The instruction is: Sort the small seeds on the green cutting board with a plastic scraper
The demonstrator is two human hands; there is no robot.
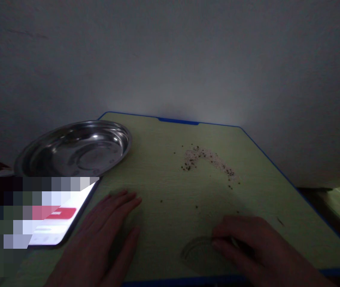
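My left hand [107, 235] lies flat on the table with its fingers stretched out, beside the lit phone, and holds nothing. My right hand [248, 243] is closed near the front edge, thumb and fingers pinching a clear, curved protractor [195, 253]. The protractor is dim against the table, and part of it is hidden by the fingers. Beyond my right hand, a curved band of small pale grains mixed with dark bits [204, 156] is spread on the table. A few dark specks lie scattered between the band and my hands.
A shiny steel basin [93, 157] stands at the table's left side. In front of it lies a phone [65, 223] with a bright screen, partly blurred out. The pale table [152, 159] has a blue rim. A plain wall [170, 59] rises behind it.
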